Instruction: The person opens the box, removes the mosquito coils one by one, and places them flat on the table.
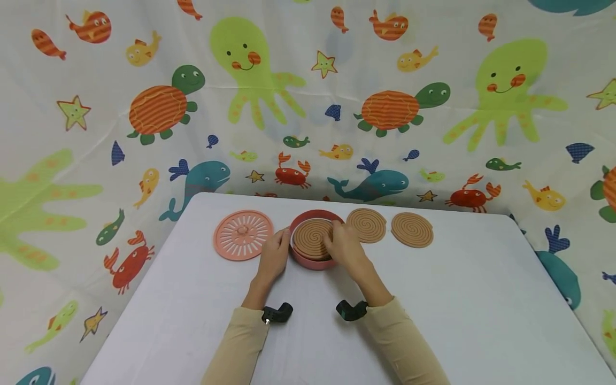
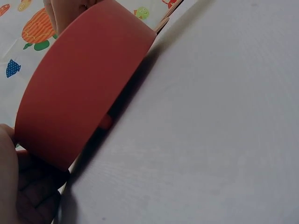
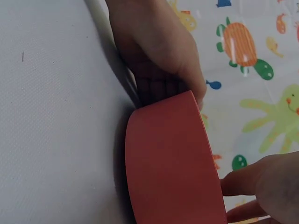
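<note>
As I look from left to right, I see a round pink lid [image 1: 243,231] with a small knob and many slots, flat on the white table [image 1: 481,278]. Just beside it, the left hand [image 1: 274,255] holds the side of a red bowl [image 1: 315,265], its thumb up by the rim. Inside the bowl sits a brown coil [image 1: 310,239], swirly side up. The right hand [image 1: 347,248] reaches over the bowl's right rim with bent fingers touching that coil, but I can't tell if they pinch it. Near that hand lie two more coils [image 1: 366,225], side by side.
</note>
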Action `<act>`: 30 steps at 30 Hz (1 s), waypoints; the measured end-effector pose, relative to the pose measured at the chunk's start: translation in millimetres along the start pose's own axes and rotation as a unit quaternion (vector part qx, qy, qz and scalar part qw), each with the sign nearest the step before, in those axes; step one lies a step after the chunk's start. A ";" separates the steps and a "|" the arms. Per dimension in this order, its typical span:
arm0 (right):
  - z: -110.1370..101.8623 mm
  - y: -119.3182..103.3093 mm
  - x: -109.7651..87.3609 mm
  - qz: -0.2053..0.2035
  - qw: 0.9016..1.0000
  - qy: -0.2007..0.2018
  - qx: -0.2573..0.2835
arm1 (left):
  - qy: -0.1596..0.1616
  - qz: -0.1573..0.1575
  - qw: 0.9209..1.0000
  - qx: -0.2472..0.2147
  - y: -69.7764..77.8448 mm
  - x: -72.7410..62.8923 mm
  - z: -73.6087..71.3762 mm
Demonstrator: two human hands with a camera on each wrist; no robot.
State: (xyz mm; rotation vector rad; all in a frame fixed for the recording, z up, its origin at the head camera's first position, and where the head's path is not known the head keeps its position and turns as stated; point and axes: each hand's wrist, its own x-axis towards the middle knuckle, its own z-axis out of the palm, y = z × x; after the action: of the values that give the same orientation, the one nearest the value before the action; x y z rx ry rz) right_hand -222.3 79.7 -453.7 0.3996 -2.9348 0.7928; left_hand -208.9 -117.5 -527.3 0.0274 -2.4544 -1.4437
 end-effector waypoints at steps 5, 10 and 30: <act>1.5 -0.5 0.2 -0.010 0.999 -0.005 -0.032 | -0.003 0.002 1.000 0.003 0.5 -0.1 2.0; 1.9 -3.9 0.9 -0.004 0.998 -0.024 -0.054 | -0.001 0.002 1.000 0.003 0.3 -0.1 2.7; 10.7 -7.8 -3.8 -0.009 0.998 0.003 -0.063 | 0.003 0.013 1.000 0.007 -0.6 0.3 2.1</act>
State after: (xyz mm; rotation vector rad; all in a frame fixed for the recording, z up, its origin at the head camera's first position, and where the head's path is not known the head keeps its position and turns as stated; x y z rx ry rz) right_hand -216.6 68.7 -459.8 0.4137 -2.9509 0.6009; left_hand -209.8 -116.1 -528.7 0.0027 -2.4510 -1.4151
